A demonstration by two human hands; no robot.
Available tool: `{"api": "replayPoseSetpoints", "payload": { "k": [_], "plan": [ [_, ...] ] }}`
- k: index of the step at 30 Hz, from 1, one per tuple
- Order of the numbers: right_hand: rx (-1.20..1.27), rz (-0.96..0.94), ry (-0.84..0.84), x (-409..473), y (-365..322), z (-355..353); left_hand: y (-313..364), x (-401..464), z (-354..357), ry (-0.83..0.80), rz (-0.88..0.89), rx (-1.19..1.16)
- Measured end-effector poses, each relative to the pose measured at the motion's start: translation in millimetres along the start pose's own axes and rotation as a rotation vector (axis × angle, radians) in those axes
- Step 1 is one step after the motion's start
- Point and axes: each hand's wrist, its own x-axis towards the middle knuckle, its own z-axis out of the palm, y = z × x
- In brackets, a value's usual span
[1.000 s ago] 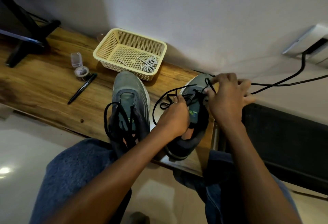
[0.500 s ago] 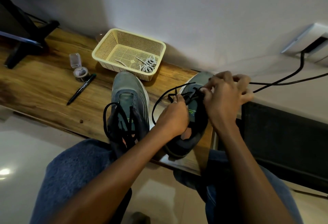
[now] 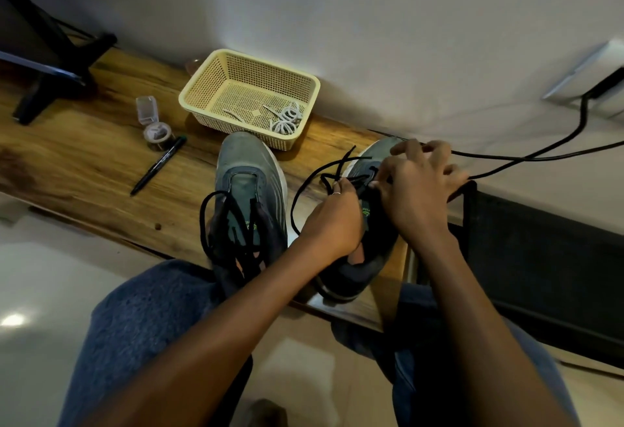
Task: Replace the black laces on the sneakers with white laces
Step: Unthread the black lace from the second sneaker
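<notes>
Basket (image 3: 305, 83) first: cream plastic mesh, at the back of the wooden bench (image 3: 84, 163) near the wall, and in it the white laces (image 3: 285, 119) lie in a loose coil toward its right end, with a stray strand or two across the floor of it. Just left of the basket there's a small clear box (image 3: 147, 109), a tape roll (image 3: 157, 132) in front of that, and a pen (image 3: 158, 165) lying slantwise beside the roll.

Now the shoes. Two grey sneakers, toes toward the wall. The left shoe (image 3: 248, 169) stands just in front of the basket, its black lace (image 3: 216, 224) pulled slack and looping loosely over the tongue and out to the side. The right shoe (image 3: 366, 267) sits near the bench's right end, heel toward me, green print on the tongue. Its lace (image 3: 304, 186) is half out, one long loop swinging off to the left and loose ends poking up toward the toe.

My left hand (image 3: 334, 224) is curled over the tongue, pinching that lace at the eyelets; there's a ring on one finger. My right hand (image 3: 418, 190) rests on the far side of the shoe, thumb and forefinger nipping the lace, the other fingers fanned out.

A black cable (image 3: 540, 153) runs off behind my right hand.
</notes>
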Motion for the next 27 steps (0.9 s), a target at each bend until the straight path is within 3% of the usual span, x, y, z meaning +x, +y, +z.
{"api": "replayPoseSetpoints", "payload": {
  "k": [4,10,14,18,22,24,27],
  "plan": [
    [0.143,0.161,0.258,1.3,2.2,-8.5,0.4,0.0,-1.2,0.002,0.008,0.011],
    [0.064,0.032,-0.095,2.2,5.8,-4.2,0.8,-2.8,-2.3,-0.009,0.008,0.007],
    [-0.058,-0.03,-0.188,1.5,-1.4,1.2,2.0,-2.9,-2.2,0.007,0.016,0.034],
    [0.02,-0.06,-0.022,-0.2,-0.6,0.0,0.7,-2.3,-2.8,0.005,0.012,0.007],
    [0.206,0.085,0.282,-0.7,-0.8,-7.3,1.1,0.2,-3.6,0.028,0.025,0.014],
    [0.199,0.129,0.218,1.0,1.2,-7.9,2.1,0.9,-3.7,0.023,0.012,0.021],
    [0.116,0.094,-0.032,2.3,3.5,-5.4,0.7,-0.3,-3.5,0.016,0.017,0.012]
  ]
}}
